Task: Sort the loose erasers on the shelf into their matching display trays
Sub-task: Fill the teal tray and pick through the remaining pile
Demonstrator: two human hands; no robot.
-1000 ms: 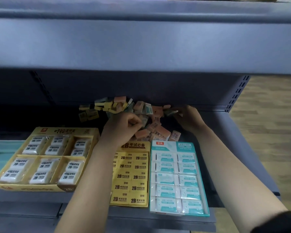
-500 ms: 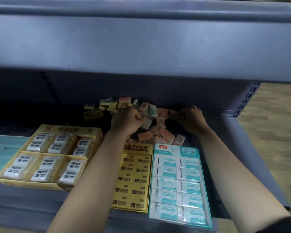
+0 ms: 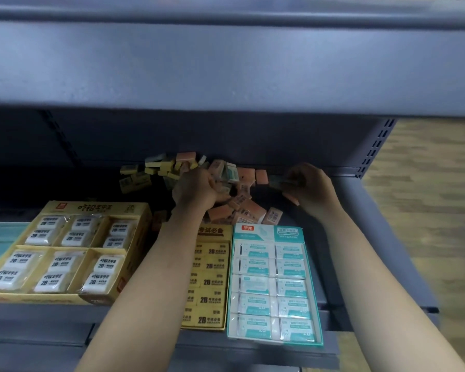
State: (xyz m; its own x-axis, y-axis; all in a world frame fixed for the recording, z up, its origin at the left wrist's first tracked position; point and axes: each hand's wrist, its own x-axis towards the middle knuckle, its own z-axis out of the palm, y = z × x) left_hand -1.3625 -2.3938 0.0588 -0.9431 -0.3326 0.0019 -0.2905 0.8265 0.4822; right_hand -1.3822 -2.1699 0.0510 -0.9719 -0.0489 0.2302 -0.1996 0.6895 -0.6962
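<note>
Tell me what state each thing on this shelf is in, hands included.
left hand, fingers curled in the pile, apparently gripping some of it
right hand, pinching a greenish eraser
loose erasers, jumbled heap at the back, unsorted
compartment box, all six compartments hold wrapped white erasers
yellow tray, visible slots filled, left part hidden by the arm
teal tray, filled in two neat columns

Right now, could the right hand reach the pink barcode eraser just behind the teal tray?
Probably yes: the right hand is close beside the pink eraser with only bare shelf between, though its grip holds a greenish eraser.
</note>
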